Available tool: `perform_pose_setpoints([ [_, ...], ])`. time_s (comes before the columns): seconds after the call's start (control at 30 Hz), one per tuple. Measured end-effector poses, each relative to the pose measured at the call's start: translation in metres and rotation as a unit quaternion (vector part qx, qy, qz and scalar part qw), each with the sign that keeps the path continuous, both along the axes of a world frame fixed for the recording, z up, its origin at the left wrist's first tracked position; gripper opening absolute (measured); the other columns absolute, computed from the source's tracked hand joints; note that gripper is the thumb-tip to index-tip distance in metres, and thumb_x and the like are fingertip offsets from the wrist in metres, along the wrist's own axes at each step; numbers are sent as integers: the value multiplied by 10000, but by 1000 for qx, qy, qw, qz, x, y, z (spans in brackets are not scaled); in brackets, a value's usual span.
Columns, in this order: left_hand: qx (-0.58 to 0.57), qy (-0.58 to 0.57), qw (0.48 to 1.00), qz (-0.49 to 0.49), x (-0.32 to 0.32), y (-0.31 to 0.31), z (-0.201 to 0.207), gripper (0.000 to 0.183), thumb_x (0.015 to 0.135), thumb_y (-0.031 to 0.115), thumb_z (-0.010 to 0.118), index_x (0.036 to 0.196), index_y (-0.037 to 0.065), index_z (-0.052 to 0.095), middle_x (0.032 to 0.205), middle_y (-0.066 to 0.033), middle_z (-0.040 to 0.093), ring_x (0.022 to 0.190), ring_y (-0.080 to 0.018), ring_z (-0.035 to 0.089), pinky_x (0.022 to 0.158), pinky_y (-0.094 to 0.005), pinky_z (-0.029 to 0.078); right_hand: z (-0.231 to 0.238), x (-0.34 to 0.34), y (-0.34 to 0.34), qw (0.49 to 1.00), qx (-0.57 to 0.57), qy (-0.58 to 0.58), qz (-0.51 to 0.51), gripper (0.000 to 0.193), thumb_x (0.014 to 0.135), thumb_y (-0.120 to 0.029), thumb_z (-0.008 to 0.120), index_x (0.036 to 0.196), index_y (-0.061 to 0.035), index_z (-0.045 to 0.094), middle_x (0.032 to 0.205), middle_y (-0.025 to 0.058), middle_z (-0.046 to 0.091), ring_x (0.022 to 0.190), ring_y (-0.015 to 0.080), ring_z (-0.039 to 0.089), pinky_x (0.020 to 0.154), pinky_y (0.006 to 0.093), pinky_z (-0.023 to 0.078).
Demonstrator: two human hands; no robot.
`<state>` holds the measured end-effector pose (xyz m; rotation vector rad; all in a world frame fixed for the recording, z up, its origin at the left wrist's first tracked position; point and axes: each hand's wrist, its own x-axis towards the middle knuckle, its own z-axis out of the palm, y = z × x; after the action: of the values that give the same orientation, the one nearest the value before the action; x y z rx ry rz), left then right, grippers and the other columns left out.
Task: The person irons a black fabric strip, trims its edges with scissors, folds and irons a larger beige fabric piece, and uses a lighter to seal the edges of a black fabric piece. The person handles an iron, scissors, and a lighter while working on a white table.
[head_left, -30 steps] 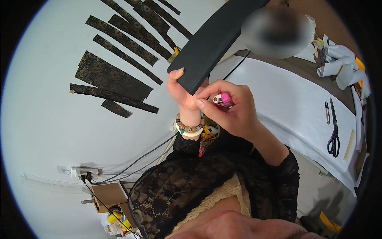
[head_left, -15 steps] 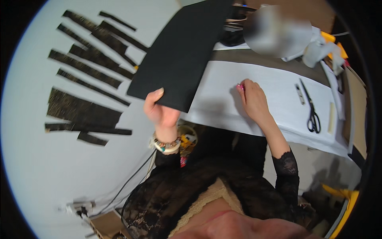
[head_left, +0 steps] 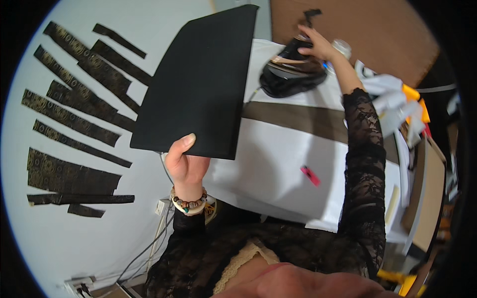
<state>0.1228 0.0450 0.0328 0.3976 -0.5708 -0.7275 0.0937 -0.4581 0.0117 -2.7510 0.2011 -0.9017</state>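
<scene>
My left hand point(head_left: 186, 159) grips a large, flat black panel point(head_left: 198, 84) by its lower edge, thumb on top, and holds it raised at the left. At the far side of the table, my right hand point(head_left: 318, 43) reaches to a dark clothes iron point(head_left: 293, 72). Its fingers are spread beside the iron's handle; whether they touch it I cannot tell. A small pink and black object point(head_left: 310, 176) lies on the white table cover point(head_left: 268, 174), below my right forearm. Its kind is unclear.
Several dark patterned strips point(head_left: 74, 169) lie or hang on the pale surface at the left. Behind my right hand stands a glass jar point(head_left: 342, 48). Crumpled white and yellow material point(head_left: 397, 99) and a beige board point(head_left: 427, 193) line the right side. Cables point(head_left: 144, 253) run at lower left.
My right hand has let go of the pink object and moved far forward to the iron. The black panel remains in my left hand. My right arm now covers where scissors lay.
</scene>
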Motion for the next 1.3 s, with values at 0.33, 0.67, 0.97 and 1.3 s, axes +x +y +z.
perform_pose_setpoints([
  [0.33, 19, 77, 995, 62, 25, 9, 6, 473, 837, 6, 518, 1294, -62, 419, 1291, -190, 522, 1196, -325, 527, 982, -461, 456, 57, -17, 63, 998, 12, -7, 62, 410, 786, -285, 743, 1008, -72, 472, 763, 110, 534, 672, 279, 480, 633, 363, 413],
  [0.67, -26, 37, 998, 50, -24, 59, 25, 457, 840, 2, 491, 1285, -69, 421, 1280, -202, 518, 1215, -337, 504, 1011, -471, 430, 109, -192, 293, 968, 132, -117, 179, 456, 670, -169, 836, 1045, -50, 605, 735, 9, 525, 615, 94, 494, 578, 209, 409],
  [0.97, -35, 10, 999, -13, -62, 93, 39, 449, 838, -6, 476, 1269, -108, 409, 1288, -235, 496, 1217, -360, 496, 1022, -491, 418, 119, -247, 370, 969, 150, -74, 182, 469, 671, -151, 830, 1048, -18, 585, 674, 12, 542, 600, 75, 500, 595, 181, 387],
  [1.3, -13, 21, 1000, -8, -79, 105, 41, 419, 840, -9, 467, 1239, -127, 428, 1273, -230, 509, 1200, -353, 507, 1019, -482, 415, 117, -270, 398, 969, 165, -92, 158, 424, 691, -139, 818, 1000, -35, 546, 639, 29, 376, 507, 120, 342, 494, 239, 314],
])
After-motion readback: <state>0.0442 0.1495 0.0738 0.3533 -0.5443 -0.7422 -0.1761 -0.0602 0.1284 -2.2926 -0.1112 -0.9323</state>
